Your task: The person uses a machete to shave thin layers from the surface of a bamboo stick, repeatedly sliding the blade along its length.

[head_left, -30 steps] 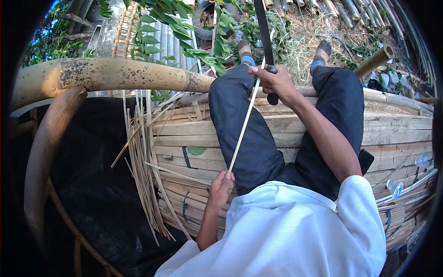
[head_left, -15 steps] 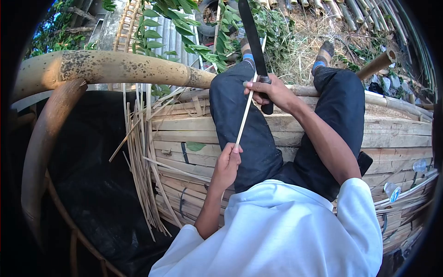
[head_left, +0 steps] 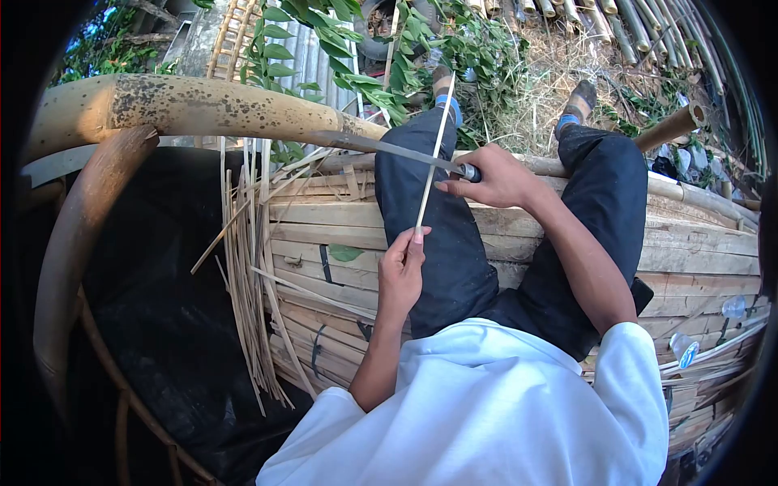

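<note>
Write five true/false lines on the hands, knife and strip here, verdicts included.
1. The right hand grips the knife. True.
2. The knife's blade points straight up. False: it lies crosswise, pointing to the person's left.
3. The left hand pinches the lower end of the thin strip. True.
4. The thin strip lies loose, out of both hands. False: the left hand holds it up, and it crosses the blade in this view.
5. The pile of loose strips lies on the person's right. False: it is on their left.

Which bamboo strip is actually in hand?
The pale strip pinched by the left hand, crossing the knife in the right hand; others lie loose in a pile.
</note>
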The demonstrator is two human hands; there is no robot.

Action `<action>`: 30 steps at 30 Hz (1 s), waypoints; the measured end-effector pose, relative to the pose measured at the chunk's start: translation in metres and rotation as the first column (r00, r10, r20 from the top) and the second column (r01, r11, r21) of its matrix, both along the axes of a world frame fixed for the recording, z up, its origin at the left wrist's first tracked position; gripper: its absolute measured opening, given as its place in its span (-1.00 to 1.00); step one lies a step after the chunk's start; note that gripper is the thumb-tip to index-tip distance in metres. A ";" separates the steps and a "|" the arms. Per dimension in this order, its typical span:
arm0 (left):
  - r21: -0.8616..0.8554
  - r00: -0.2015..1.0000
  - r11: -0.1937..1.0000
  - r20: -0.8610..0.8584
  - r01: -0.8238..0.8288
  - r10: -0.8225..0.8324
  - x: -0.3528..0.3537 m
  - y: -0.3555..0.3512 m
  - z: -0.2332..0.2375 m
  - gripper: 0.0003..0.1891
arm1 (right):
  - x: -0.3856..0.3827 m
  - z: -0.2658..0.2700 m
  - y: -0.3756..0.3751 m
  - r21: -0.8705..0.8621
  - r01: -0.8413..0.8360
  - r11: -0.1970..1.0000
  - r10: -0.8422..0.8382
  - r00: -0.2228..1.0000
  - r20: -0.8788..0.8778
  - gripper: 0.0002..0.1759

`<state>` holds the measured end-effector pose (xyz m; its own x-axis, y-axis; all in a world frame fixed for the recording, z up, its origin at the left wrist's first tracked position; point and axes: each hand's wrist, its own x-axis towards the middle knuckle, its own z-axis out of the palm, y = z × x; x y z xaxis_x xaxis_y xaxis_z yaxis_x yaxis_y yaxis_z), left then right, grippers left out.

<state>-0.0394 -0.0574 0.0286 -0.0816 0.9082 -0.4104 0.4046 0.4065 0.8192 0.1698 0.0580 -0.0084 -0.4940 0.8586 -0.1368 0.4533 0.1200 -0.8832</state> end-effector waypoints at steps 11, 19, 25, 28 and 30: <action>0.279 0.948 0.960 -0.314 0.037 0.055 -0.001 0.001 0.004 -0.70 | -0.013 -0.003 -0.009 0.288 0.046 0.956 -0.159 0.910 0.384 -0.77; 0.218 0.922 0.975 -0.384 0.039 0.049 -0.007 -0.003 0.010 -0.72 | -0.008 -0.016 -0.005 0.330 0.124 0.936 -0.260 0.873 0.412 -0.77; 0.208 0.913 0.976 -0.405 0.056 0.034 -0.013 -0.011 0.012 -0.73 | 0.010 -0.029 0.011 0.311 0.140 0.940 -0.284 0.826 0.486 -0.75; 0.198 0.923 0.980 -0.381 0.023 0.056 -0.020 -0.019 0.008 -0.72 | 0.019 -0.043 0.022 0.278 0.217 0.936 -0.332 0.806 0.491 -0.73; 0.214 0.931 0.977 -0.355 -0.005 0.083 -0.026 -0.030 0.009 -0.72 | 0.032 -0.052 0.034 0.194 0.414 0.889 -0.453 0.744 0.491 -0.67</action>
